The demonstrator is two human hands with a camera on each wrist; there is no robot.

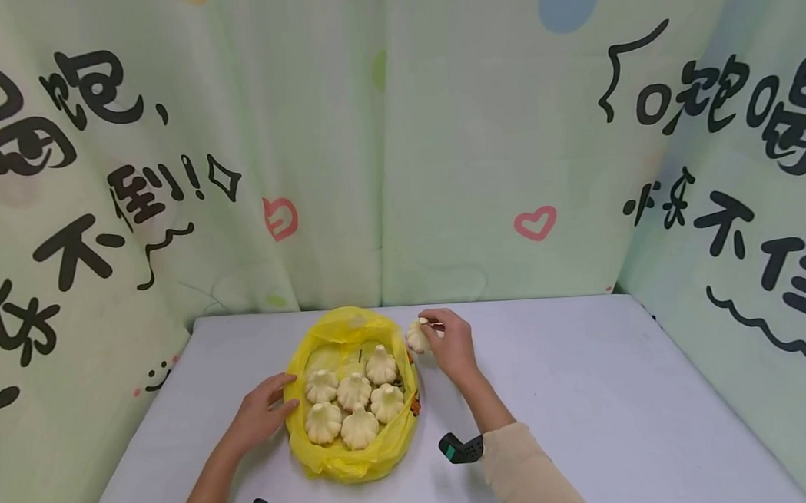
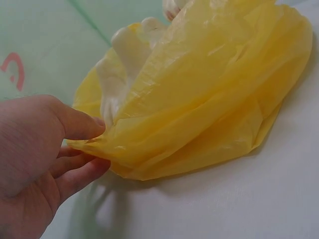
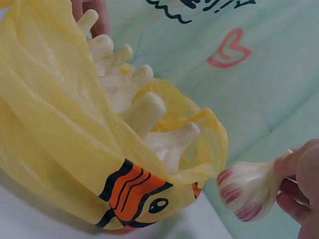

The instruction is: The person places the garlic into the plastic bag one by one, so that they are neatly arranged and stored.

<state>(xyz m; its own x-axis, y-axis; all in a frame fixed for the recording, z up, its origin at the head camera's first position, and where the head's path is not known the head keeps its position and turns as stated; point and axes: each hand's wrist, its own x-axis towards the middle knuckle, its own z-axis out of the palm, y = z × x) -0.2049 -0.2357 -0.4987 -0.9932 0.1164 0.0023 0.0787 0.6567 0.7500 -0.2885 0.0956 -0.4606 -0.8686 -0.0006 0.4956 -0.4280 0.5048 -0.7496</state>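
A yellow plastic bag, its mouth spread wide, sits on the table with several white garlic bulbs inside, stems up. At the bag's left side my left hand pinches the rim, thumb above and fingers below, as the left wrist view shows. My right hand holds one more garlic bulb by its stem, just outside the bag's far right edge. Purple streaks mark this bulb's base in the right wrist view.
The white table reaches back to a pale green curtain with black lettering and red hearts. An orange and black print shows on the bag's right side. A black device is worn on each wrist.
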